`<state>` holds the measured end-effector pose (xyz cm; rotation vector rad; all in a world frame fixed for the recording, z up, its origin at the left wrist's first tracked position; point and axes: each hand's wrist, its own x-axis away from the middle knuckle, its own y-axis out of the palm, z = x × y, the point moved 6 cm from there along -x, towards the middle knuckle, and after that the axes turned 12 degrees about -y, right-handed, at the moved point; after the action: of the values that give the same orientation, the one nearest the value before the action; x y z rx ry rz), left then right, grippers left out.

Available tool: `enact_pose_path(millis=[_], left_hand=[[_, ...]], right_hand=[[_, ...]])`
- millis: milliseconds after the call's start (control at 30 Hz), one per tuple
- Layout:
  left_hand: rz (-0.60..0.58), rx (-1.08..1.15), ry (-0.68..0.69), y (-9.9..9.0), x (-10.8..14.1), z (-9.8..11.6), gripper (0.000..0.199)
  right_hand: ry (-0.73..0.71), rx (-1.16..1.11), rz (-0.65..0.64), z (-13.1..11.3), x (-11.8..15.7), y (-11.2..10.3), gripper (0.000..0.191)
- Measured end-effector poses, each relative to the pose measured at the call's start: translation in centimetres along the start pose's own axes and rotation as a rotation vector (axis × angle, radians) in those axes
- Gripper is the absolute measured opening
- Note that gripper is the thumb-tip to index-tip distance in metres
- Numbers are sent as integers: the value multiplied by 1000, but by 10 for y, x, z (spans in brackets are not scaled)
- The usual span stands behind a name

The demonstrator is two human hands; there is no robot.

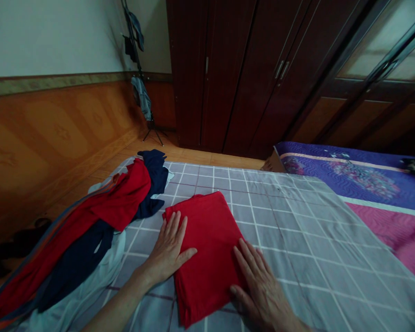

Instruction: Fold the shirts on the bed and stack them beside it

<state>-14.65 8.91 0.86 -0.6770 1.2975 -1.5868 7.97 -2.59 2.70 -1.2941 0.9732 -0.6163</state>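
- The folded red cloth lies flat under my fingertips, between my two hands, with its far edge beyond them and its near edge closer to me.
- My left hand is open and palm down, holding nothing in a grip; its fingers rest on the cloth's left side, near the far corner, and the thumb stands wide, pointing across the cloth.
- My right hand is open too, fingers fairly close together with the thumb apart, touching the cloth's right edge.
- Beneath it all, and past my right fingers, spreads a grey checked sheet.
- Left of my left fingers lies a loose heap: a red garment with striped edging, dark blue clothing and pale fabric.
- Further off to the right of my fingers is purple and pink bedding.
- Well beyond my fingertips stand a dark wardrobe and, leftward, a coat stand hung with clothes.
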Motion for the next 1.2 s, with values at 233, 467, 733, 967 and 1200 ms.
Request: enact_pose_path(millis=[233, 467, 733, 967, 1200], left_hand=[[167, 125, -209, -8, -11, -21, 81], [155, -5, -377, -27, -32, -39, 73], [-172, 15, -499, -34, -58, -40, 34], [-133, 237, -500, -33, -61, -42, 23], [-210, 1064, -592, -23, -64, -31, 56]], right_hand=[[129, 73, 41, 24, 2, -2, 49], [-198, 66, 200, -39, 12, -8, 53], [-216, -87, 96, -49, -18, -13, 48], [276, -89, 1, 16, -11, -20, 24], [580, -321, -34, 37, -6, -14, 23]])
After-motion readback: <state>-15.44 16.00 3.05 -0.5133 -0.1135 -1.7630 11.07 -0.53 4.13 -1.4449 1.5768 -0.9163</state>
